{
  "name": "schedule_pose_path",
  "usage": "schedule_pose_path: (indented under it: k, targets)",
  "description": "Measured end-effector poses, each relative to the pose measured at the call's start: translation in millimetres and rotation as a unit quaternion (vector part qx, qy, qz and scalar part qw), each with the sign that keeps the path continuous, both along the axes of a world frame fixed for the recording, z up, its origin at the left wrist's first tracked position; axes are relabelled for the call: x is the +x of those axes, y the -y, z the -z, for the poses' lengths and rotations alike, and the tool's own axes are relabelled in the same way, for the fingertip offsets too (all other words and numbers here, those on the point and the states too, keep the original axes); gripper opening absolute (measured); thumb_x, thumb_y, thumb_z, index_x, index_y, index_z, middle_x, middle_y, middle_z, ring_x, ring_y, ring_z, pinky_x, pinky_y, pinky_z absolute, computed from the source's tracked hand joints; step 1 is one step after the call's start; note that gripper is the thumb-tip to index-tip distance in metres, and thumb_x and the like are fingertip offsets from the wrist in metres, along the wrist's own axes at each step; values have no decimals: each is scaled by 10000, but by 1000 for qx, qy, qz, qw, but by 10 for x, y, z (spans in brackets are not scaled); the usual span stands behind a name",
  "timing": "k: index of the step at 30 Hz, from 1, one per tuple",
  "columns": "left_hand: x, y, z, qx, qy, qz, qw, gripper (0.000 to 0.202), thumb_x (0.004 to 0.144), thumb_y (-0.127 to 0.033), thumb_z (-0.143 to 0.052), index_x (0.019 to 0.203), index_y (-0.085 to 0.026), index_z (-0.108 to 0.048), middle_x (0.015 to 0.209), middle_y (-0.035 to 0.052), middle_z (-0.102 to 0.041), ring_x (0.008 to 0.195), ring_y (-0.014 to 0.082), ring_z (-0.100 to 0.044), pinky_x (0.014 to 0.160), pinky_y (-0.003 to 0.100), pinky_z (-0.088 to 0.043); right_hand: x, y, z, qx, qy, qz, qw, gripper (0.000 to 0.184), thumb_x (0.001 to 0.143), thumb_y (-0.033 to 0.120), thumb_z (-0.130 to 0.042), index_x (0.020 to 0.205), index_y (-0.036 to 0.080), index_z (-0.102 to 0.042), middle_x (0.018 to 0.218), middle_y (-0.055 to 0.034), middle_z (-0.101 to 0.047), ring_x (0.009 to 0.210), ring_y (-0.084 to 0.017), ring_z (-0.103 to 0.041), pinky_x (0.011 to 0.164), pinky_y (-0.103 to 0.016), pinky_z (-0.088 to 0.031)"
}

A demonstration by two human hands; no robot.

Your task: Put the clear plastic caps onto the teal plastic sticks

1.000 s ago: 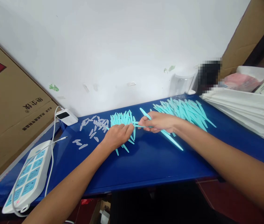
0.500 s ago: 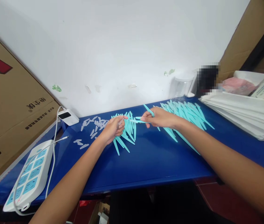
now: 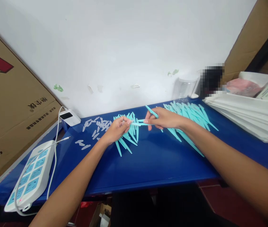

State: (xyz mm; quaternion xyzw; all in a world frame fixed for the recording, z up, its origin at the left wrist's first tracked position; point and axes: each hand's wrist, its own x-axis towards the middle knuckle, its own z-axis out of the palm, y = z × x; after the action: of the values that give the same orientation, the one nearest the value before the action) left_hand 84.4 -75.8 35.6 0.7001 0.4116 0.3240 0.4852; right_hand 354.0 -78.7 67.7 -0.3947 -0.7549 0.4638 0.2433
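Observation:
My right hand [image 3: 163,118] pinches a slim teal eyebrow razor [image 3: 139,124] that points left toward my other hand. A second teal razor [image 3: 151,111] sticks up and back between its fingers. My left hand [image 3: 119,127] is closed in a pinch at the tip of the first razor, on what looks like a small clear cap, mostly hidden by the fingers. Under and beside the left hand lies a pile of teal razors [image 3: 126,143]. Loose translucent caps [image 3: 96,134] are scattered left of it. A larger razor pile [image 3: 188,115] lies behind my right forearm.
On the blue table [image 3: 148,167], a white power strip [image 3: 31,176] with a cable and a small white device [image 3: 69,117] stand at left. A clear container [image 3: 186,87] is by the wall. White stacked sheets or bags [image 3: 247,113] lie right; a cardboard box [image 3: 13,88] stands left.
My left fingers have shifted from a curled fist to a pinch at the razor's tip; the clear piece seen in that hand is now mostly hidden. My right hand has barely moved.

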Motion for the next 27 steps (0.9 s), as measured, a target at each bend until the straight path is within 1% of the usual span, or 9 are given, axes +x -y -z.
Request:
schedule_pose_path:
  k: [3, 6, 13, 16, 18, 20, 22, 24, 27]
  targets:
    - [4, 4, -15, 13, -8, -17, 1000, 409, 942, -581, -637, 887, -194, -518, 595, -88, -394, 473, 57, -278, 456, 207, -226, 4, -18, 28, 5, -2, -4, 1000, 413, 858, 556, -761, 961, 175, -640, 824, -75, -797, 444, -85, -478, 453, -245, -393]
    - [3, -2, -17, 8, -6, -25, 1000, 419, 938, -601, -626, 916, -192, -539, 601, -92, -368, 471, 61, -261, 457, 213, -220, -3, -22, 37, 11, 8, 1, 1000, 389, 874, 544, -749, 958, 180, -643, 849, -76, -802, 450, -85, -482, 451, -244, -397]
    - [-21, -38, 0, 3, -17, -24, 1000, 409, 959, -591, -587, 1007, -184, -571, 635, -86, -363, 479, 72, -266, 468, 226, -221, -40, -8, 25, -14, 38, 35, 999, 190, 905, 349, -712, 1003, 191, -671, 935, -83, -803, 523, -115, -529, 463, -265, -399]
    - [-43, -42, -3, 59, -56, -24, 996, 384, 1002, -548, -539, 1059, -173, -598, 666, -68, -401, 513, 85, -314, 504, 233, -272, -38, -2, 16, -17, 30, 37, 999, 190, 886, 339, -723, 999, 189, -694, 948, -78, -793, 527, -115, -533, 468, -275, -389]
    - [-57, -28, -16, 142, -102, -41, 984, 356, 1036, -509, -495, 1083, -172, -600, 692, -51, -445, 554, 101, -377, 551, 240, -318, -30, 8, 1, -11, 25, 29, 999, 223, 884, 382, -731, 973, 179, -714, 880, -60, -769, 528, -111, -539, 487, -276, -385]
    - [-73, -5, -31, 246, -176, -67, 951, 324, 1068, -462, -447, 1145, -180, -586, 700, -42, -484, 580, 118, -433, 593, 250, -340, -23, 22, -17, -15, 10, 17, 1000, 283, 881, 442, -742, 942, 167, -724, 776, -32, -721, 526, -105, -532, 502, -270, -374]
    - [-92, 11, -36, 347, -259, -95, 896, 305, 1089, -422, -413, 1204, -187, -569, 712, -29, -544, 599, 137, -496, 613, 259, -344, -22, 32, -29, -44, -26, 2, 999, 330, 865, 480, -769, 922, 158, -721, 743, -18, -689, 522, -91, -506, 497, -259, -350]
    - [-116, 9, -23, 444, -320, -120, 829, 286, 1098, -394, -403, 1162, -183, -584, 754, 6, -616, 642, 155, -566, 607, 264, -334, -26, 31, -29, -89, -70, -9, 994, 348, 859, 486, -791, 901, 151, -708, 786, -28, -691, 506, -68, -460, 467, -244, -310]
    - [-147, -31, 16, 606, -340, -128, 708, 236, 1094, -319, -440, 986, -180, -597, 738, 25, -632, 649, 155, -580, 573, 279, -301, -36, 4, -9, -153, -102, -16, 983, 343, 883, 470, -786, 856, 142, -688, 783, -34, -680, 451, -38, -393, 405, -231, -231]
